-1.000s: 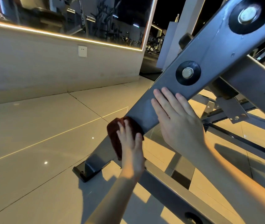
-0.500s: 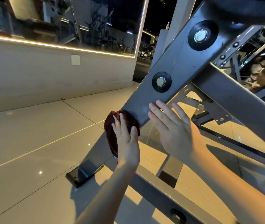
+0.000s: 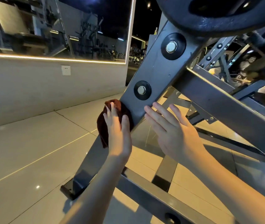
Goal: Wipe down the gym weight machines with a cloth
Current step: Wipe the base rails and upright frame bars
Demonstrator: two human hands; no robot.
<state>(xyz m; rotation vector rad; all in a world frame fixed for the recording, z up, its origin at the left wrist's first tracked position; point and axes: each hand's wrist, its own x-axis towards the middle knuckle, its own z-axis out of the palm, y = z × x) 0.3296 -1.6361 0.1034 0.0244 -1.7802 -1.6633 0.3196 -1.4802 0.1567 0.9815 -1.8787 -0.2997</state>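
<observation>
- Your left hand (image 3: 117,126) lay flat on the cloth (image 3: 102,126), fingers nearly straight, pressing it to the left face of the slanted beam (image 3: 157,75); nothing curled round it. Your right hand (image 3: 173,131) was spread and held nothing, with its fingertips at the beam's lower edge. You could not tell whether they touched.
- Progress, as a judgement: you were mid-wipe, low on one beam. The cloth sat just below the lower bolt (image 3: 141,90). The beam above it, the cross members and the base rail (image 3: 152,199) were probably left to do. The light was too dim to tell wiped steel from unwiped.
- Floor (image 3: 23,151): large pale glossy tiles that threw back ceiling lights.
- Mirror (image 3: 64,26): wide, edged by a lit strip, and it reflected more gym equipment, so most of the job likely remained.
- Beam surface: smooth grey painted steel, with a few specks near the upper bolt (image 3: 171,46).
- Weight plate (image 3: 201,18): black, hanging close overhead at the top right.
- Bolts: two hex heads, each on a black round washer.
- Wall socket (image 3: 66,70): white, below the mirror.
</observation>
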